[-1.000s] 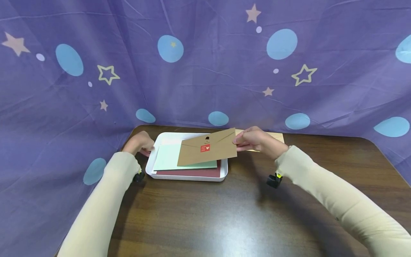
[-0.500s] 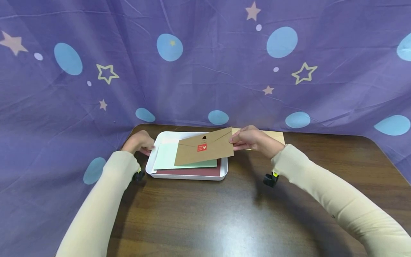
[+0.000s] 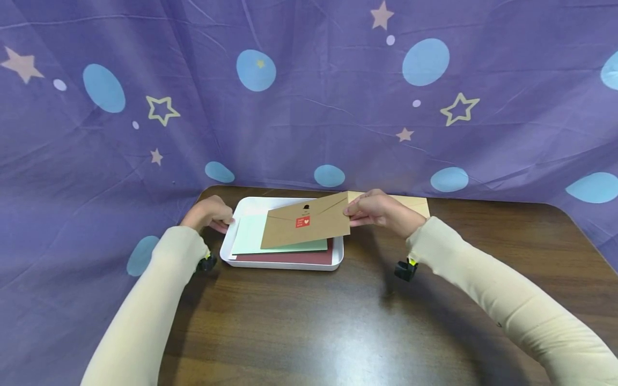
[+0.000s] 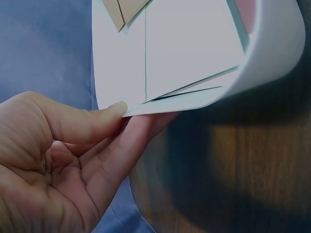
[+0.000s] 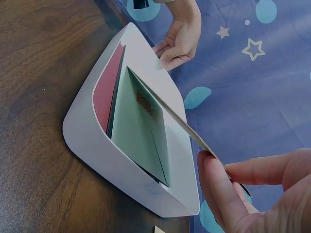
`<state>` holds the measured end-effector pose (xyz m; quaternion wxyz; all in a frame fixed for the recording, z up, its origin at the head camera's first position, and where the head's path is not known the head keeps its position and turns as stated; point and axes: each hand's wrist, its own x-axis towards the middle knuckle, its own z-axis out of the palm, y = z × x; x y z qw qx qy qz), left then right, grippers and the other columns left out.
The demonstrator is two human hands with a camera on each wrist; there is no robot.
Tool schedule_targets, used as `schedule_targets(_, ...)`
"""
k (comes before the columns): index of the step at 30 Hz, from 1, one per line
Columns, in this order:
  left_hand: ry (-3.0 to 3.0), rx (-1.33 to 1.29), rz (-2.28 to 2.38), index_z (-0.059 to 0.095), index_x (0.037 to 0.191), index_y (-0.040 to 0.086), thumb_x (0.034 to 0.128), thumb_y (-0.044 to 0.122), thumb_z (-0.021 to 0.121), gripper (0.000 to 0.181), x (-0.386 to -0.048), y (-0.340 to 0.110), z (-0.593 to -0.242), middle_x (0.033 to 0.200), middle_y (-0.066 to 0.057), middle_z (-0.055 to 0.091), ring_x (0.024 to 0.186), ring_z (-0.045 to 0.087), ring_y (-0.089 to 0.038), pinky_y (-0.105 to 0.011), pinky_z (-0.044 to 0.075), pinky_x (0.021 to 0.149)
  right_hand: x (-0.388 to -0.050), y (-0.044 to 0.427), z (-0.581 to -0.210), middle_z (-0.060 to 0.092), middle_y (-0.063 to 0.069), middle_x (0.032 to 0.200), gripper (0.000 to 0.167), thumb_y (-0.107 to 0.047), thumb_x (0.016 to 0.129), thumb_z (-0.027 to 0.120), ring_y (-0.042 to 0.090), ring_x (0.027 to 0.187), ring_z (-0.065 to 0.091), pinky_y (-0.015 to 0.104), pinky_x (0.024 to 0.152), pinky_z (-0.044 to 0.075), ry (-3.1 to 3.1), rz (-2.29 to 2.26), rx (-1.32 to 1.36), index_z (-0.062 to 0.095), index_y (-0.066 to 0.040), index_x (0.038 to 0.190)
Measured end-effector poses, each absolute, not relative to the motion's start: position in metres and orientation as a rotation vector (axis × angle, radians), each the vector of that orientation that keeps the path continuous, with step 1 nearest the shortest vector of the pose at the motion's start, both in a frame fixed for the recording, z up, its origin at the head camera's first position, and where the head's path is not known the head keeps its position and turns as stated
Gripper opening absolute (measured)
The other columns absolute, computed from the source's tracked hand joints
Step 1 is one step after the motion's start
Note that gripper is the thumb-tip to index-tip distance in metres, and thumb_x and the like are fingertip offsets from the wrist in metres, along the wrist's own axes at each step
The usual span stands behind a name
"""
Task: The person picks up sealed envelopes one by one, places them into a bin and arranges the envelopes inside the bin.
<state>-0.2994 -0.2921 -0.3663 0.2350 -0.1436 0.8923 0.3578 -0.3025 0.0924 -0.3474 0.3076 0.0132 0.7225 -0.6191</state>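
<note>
My left hand (image 3: 210, 213) pinches the left rim of a white tray (image 3: 285, 266), with the thumb on the inner side and fingers underneath in the left wrist view. The right hand (image 3: 381, 212) pinches the right end of a brown envelope (image 3: 285, 230) that bears a red sticker with a heart. This envelope slants over the tray, its right end raised and its left end low over a pale green envelope (image 3: 248, 236). Below the green one lies a dark red envelope or card (image 3: 289, 259), mostly covered. From the right wrist, the brown envelope (image 5: 182, 121) shows edge-on.
A pale tan flat piece (image 3: 416, 203) lies at the back of the wooden table (image 3: 299, 321), partly hidden behind the right hand. A purple curtain (image 3: 309, 107) with stars and blue spots hangs along the back and left edges.
The right hand has shifted slightly left with the brown envelope, mostly in the first half second. My left hand has stayed on the tray's rim.
</note>
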Motion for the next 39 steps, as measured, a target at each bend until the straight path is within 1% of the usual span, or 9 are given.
schedule_targets(5, 2.409, -0.375, 1.061, 0.056, 0.09, -0.009, 0.087, -0.006, 0.055, 0.004, -0.297, -0.296, -0.367, 0.08, -0.007, 0.058, 0.062, 0.065, -0.012, -0.025, 0.066, 0.065, -0.303, 0.092, -0.348, 0.066, 0.002, 0.075, 0.005, 0.007, 0.096, 0.057, 0.01, 0.069, 0.066, 0.02, 0.067, 0.064, 1.892, -1.653, 0.036, 0.056, 0.003, 0.1)
schedule_targets(12, 2.368, -0.4, 1.109, 0.058, 0.089, -0.006, 0.0893, -0.002, 0.058, 0.004, -0.297, -0.298, -0.367, 0.074, -0.005, 0.059, 0.063, 0.065, -0.011, -0.022, 0.065, 0.064, -0.303, 0.09, -0.347, 0.066, 0.003, 0.075, 0.006, 0.008, 0.096, 0.056, 0.01, 0.068, 0.067, 0.02, 0.067, 0.065, 1.885, -1.664, 0.033, 0.058, 0.004, 0.1)
schedule_targets(17, 2.36, -0.402, 1.132, 0.059, 0.089, -0.004, 0.0875, -0.001, 0.059, 0.004, -0.296, -0.298, -0.367, 0.072, -0.004, 0.061, 0.062, 0.064, -0.011, -0.025, 0.066, 0.068, -0.303, 0.089, -0.347, 0.066, 0.003, 0.076, 0.005, 0.007, 0.096, 0.057, 0.01, 0.068, 0.066, 0.02, 0.068, 0.065, 1.881, -1.67, 0.025, 0.058, 0.004, 0.099)
schedule_targets(20, 2.353, -0.406, 1.149, 0.058, 0.088, -0.004, 0.0871, -0.001, 0.06, 0.004, -0.297, -0.299, -0.368, 0.071, -0.004, 0.061, 0.061, 0.064, -0.011, -0.026, 0.066, 0.068, -0.303, 0.09, -0.347, 0.067, 0.003, 0.078, 0.006, 0.008, 0.096, 0.057, 0.011, 0.07, 0.067, 0.023, 0.072, 0.066, 1.874, -1.686, 0.006, 0.062, 0.006, 0.099)
schedule_targets(25, 2.348, -0.418, 1.175, 0.058, 0.086, -0.002, 0.0858, -0.001, 0.06, 0.003, -0.297, -0.301, -0.371, 0.069, -0.004, 0.062, 0.059, 0.064, -0.011, -0.023, 0.065, 0.064, -0.302, 0.089, -0.35, 0.07, 0.004, 0.079, 0.009, 0.008, 0.095, 0.059, 0.012, 0.071, 0.068, 0.027, 0.077, 0.067, 1.874, -1.71, 0.007, 0.066, 0.007, 0.1)
schedule_targets(29, 2.34, -0.416, 1.177, 0.058, 0.083, 0.0, 0.0852, 0.0, 0.06, 0.003, -0.296, -0.303, -0.373, 0.069, -0.003, 0.063, 0.059, 0.064, -0.01, -0.022, 0.065, 0.063, -0.304, 0.083, -0.349, 0.068, 0.005, 0.079, 0.009, 0.007, 0.094, 0.06, 0.012, 0.071, 0.068, 0.024, 0.073, 0.066, 1.901, -1.678, 0.038, 0.065, 0.008, 0.102)
schedule_targets(32, 2.328, -0.406, 1.179, 0.059, 0.083, 0.0, 0.0859, 0.001, 0.06, 0.004, -0.296, -0.304, -0.374, 0.07, -0.003, 0.063, 0.059, 0.063, -0.009, -0.022, 0.065, 0.064, -0.306, 0.078, -0.347, 0.066, 0.005, 0.076, 0.01, 0.007, 0.093, 0.061, 0.012, 0.067, 0.067, 0.023, 0.07, 0.066, 1.936, -1.634, 0.064, 0.065, 0.01, 0.102)
schedule_targets(37, 2.301, -0.373, 1.195, 0.06, 0.083, 0.001, 0.0866, 0.001, 0.06, 0.004, -0.298, -0.306, -0.374, 0.068, -0.002, 0.064, 0.059, 0.064, -0.008, -0.023, 0.065, 0.064, -0.312, 0.072, -0.342, 0.066, 0.005, 0.068, 0.003, 0.006, 0.093, 0.063, 0.012, 0.059, 0.066, 0.022, 0.067, 0.065, 1.988, -1.555, 0.089, 0.066, 0.007, 0.093)
schedule_targets(39, 2.291, -0.369, 1.201, 0.06, 0.082, 0.001, 0.0868, 0.001, 0.06, 0.005, -0.3, -0.306, -0.373, 0.067, -0.002, 0.064, 0.058, 0.064, -0.008, -0.023, 0.065, 0.064, -0.315, 0.07, -0.34, 0.065, 0.006, 0.068, 0.004, 0.005, 0.093, 0.064, 0.012, 0.058, 0.065, 0.022, 0.067, 0.065, 2.006, -1.514, 0.095, 0.065, 0.005, 0.089)
